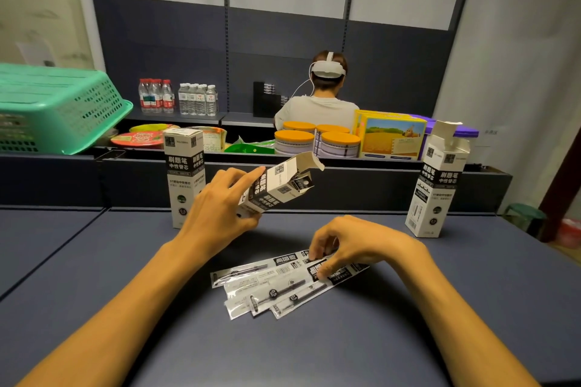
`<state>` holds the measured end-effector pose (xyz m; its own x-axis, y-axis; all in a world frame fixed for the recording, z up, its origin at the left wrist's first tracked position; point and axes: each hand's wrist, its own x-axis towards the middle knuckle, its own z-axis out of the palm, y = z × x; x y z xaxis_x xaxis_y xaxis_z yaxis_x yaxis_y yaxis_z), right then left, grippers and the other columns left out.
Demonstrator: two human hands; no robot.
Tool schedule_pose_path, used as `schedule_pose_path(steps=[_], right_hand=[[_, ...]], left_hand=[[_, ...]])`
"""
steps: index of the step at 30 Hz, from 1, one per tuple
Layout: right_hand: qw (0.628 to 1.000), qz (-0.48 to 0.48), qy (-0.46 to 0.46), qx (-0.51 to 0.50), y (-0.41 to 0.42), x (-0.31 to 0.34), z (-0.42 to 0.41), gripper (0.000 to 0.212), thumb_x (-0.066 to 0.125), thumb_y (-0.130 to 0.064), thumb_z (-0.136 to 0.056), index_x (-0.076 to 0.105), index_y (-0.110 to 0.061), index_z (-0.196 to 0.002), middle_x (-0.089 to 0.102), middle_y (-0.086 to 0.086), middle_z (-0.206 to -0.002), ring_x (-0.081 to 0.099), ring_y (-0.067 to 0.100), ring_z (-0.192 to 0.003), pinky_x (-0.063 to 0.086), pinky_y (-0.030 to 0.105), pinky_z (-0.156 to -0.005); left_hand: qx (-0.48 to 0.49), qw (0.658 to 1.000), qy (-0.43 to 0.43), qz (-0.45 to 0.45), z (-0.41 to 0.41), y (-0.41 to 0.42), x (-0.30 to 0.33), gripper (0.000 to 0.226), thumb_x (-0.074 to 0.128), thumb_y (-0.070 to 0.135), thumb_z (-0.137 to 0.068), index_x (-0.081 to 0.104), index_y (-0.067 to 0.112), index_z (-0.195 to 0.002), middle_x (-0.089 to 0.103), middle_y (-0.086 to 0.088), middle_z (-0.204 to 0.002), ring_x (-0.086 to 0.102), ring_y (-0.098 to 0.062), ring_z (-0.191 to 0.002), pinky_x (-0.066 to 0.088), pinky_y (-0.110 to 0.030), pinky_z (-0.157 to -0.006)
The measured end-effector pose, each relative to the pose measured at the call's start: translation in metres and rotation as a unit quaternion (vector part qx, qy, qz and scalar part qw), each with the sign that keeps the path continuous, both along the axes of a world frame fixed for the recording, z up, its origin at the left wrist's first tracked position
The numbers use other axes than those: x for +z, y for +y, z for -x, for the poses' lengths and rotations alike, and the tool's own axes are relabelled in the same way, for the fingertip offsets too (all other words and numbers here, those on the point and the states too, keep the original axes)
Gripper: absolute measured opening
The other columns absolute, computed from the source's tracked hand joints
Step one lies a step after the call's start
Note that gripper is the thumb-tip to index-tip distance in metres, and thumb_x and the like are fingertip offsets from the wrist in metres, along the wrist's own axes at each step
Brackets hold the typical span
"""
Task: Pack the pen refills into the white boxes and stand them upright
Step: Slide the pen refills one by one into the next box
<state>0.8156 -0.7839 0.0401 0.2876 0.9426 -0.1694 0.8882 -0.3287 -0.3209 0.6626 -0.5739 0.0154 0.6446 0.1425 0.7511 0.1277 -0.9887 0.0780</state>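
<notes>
My left hand (217,210) holds a white box (279,187) tilted in the air, its open flap end pointing right. Several pen refills in clear sleeves (276,284) lie fanned on the dark table (94,276) below. My right hand (355,243) rests on their right ends, fingers pinched on the sleeves. A second white box (185,176) stands upright and closed at the back left. A third white box (437,185) stands upright at the back right with its top flap open.
A raised dark ledge runs behind the boxes. Beyond it are orange-lidded tins (317,140), a yellow carton (393,137), noodle bowls (141,138), a green basket (56,107) at left, water bottles (179,97) and a seated person's back (317,107).
</notes>
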Motion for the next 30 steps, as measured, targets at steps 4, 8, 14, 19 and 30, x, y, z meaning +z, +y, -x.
schedule_pose_path(steps=[4,8,14,19,30], right_hand=[[1.0,-0.006,0.001,0.011,0.0,0.0,0.001,0.028,0.077,-0.035,-0.078,0.07,-0.026,-0.104,0.064,-0.007,-0.106,0.057,0.01,-0.096,0.049,0.03,-0.086],[1.0,-0.026,0.012,0.008,-0.002,0.001,0.001,0.023,0.076,-0.034,-0.08,0.07,-0.027,-0.101,0.064,-0.007,-0.106,0.057,0.009,-0.099,0.049,0.029,-0.087],[0.999,-0.037,0.038,0.006,-0.004,-0.001,-0.001,0.018,0.076,-0.028,-0.081,0.068,-0.025,-0.097,0.068,-0.01,-0.101,0.062,0.006,-0.096,0.047,0.012,-0.072],[0.997,-0.045,0.068,0.007,-0.007,0.002,0.0,0.018,0.074,-0.023,-0.083,0.068,-0.024,-0.1,0.07,-0.013,-0.096,0.064,0.002,-0.09,0.049,0.015,-0.074],[0.989,-0.139,0.049,0.004,-0.022,0.014,-0.008,0.02,0.065,-0.021,-0.089,0.072,-0.028,-0.106,0.069,-0.01,-0.097,0.062,0.007,-0.09,0.052,0.025,-0.081]], left_hand=[[-0.001,1.0,0.002,-0.001,0.0,0.001,-0.001,0.087,0.085,0.024,-0.066,0.042,0.02,-0.142,0.056,-0.006,-0.116,0.052,-0.02,-0.1,0.055,-0.037,-0.068],[-0.003,1.0,0.002,-0.004,0.0,0.0,0.0,0.088,0.085,0.023,-0.065,0.043,0.019,-0.142,0.056,-0.006,-0.115,0.052,-0.02,-0.1,0.055,-0.036,-0.067],[-0.002,1.0,0.003,-0.003,0.0,-0.001,0.0,0.087,0.085,0.024,-0.066,0.043,0.019,-0.142,0.056,-0.006,-0.116,0.052,-0.02,-0.101,0.054,-0.034,-0.067],[0.0,1.0,0.004,-0.006,0.0,-0.001,0.0,0.087,0.085,0.024,-0.066,0.044,0.018,-0.142,0.057,-0.006,-0.115,0.052,-0.019,-0.1,0.051,-0.031,-0.066],[0.0,1.0,0.008,0.003,0.001,-0.001,-0.001,0.089,0.085,0.024,-0.066,0.042,0.02,-0.143,0.055,-0.005,-0.115,0.051,-0.02,-0.1,0.054,-0.035,-0.065]])
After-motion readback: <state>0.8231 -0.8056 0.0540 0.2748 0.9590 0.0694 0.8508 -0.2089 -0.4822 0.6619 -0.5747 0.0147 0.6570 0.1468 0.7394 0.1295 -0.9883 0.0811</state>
